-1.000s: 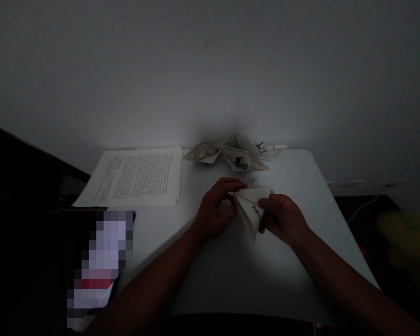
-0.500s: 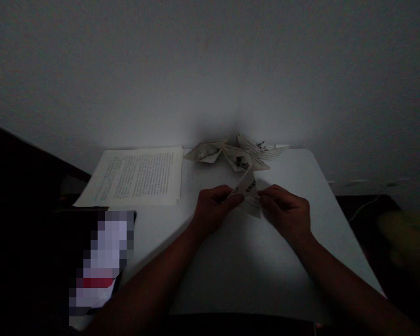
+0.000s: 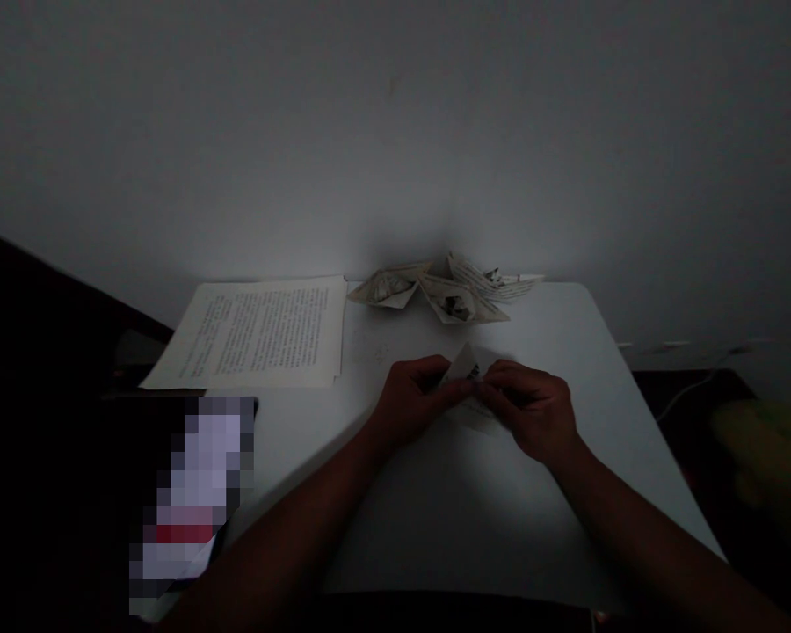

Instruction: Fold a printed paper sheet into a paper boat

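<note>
Hands meet over the white table [image 3: 475, 519]: left hand [image 3: 412, 406] and right hand [image 3: 531, 409] both pinch a small folded piece of printed paper [image 3: 465, 363] between their fingers, just above the tabletop. Beyond lie folded paper boats [image 3: 445, 290] and, farther left, a printed page stack [image 3: 257, 332].
</note>
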Available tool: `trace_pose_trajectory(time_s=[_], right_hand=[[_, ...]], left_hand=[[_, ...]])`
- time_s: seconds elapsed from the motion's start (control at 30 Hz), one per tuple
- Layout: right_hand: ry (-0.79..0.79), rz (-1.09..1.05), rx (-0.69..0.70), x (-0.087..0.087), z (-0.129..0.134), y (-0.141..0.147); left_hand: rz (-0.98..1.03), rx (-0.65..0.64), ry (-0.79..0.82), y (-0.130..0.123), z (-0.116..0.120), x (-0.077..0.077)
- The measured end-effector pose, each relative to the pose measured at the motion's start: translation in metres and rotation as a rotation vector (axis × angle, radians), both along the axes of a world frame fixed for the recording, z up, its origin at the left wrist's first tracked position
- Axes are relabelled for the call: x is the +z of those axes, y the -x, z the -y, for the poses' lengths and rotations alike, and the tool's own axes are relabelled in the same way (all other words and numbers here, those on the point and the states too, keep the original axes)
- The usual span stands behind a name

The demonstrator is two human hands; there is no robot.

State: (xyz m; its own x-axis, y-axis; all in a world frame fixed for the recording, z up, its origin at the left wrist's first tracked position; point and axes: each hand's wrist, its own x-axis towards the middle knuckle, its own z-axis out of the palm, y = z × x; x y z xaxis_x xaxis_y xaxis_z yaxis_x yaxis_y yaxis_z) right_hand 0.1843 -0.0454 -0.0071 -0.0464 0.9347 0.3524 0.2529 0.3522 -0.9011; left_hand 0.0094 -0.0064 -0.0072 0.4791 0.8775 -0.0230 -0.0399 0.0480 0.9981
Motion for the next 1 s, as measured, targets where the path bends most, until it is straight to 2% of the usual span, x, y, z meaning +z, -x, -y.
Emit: trace_pose_trajectory(time_s=[0.33,0.6,0.7,0.87,1.0], right_hand=[[-0.042,0.101,0.099,-0.0012,0.0019,0.0016],[-0.018,0.113,0.146,-0.0005,0.0017,0.0001],[0.010,0.130,0.149,0.0008,0.0013,0.0004],[0.029,0.171,0.150,0.0041,0.0000,0.0024],[0.074,0.179,0.205,0.0040,0.0025,0.0029]], left_hand=[[0.098,-0.073,0.068,-0.0001,-0.0016,0.0012],[0.110,-0.058,0.108,0.0002,0.0000,0.0019],[0.122,-0.007,0.140,0.0012,-0.0004,0.0030],[0.111,0.116,0.103,0.0036,-0.0036,0.0027],[0.175,0.223,0.086,0.0065,-0.0097,-0.0003]])
